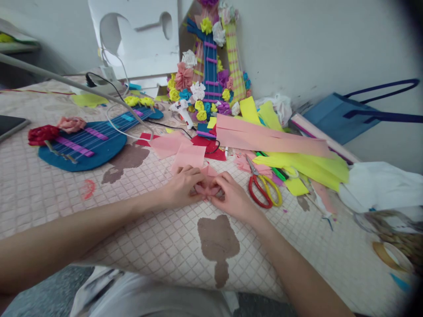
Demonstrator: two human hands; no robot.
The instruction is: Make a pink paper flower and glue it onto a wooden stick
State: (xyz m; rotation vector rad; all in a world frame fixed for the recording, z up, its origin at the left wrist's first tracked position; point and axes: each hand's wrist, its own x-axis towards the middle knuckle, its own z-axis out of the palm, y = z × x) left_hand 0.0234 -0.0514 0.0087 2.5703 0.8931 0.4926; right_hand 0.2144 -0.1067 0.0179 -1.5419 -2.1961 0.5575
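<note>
Between my hands, above the middle of the table, is a small piece of pink crepe paper (207, 189), bunched where the fingertips meet. My left hand (185, 187) pinches its left side, and my right hand (231, 193) pinches its right side. Just beyond the knuckles lie flat pink paper squares (189, 156). Scissors (264, 187) with one red and one yellow handle rest to the right of my right hand. The fingers partly cover the held paper, so its exact shape is hard to see.
A blue paper guitar (89, 145) with paper roses lies at left. A white glue gun (183, 112) stands behind, near flower-covered guitars (211, 66) against the wall. Pink strips (264, 136) and yellow strips (307, 169) spread to the right. A tape roll (391, 256) sits at far right.
</note>
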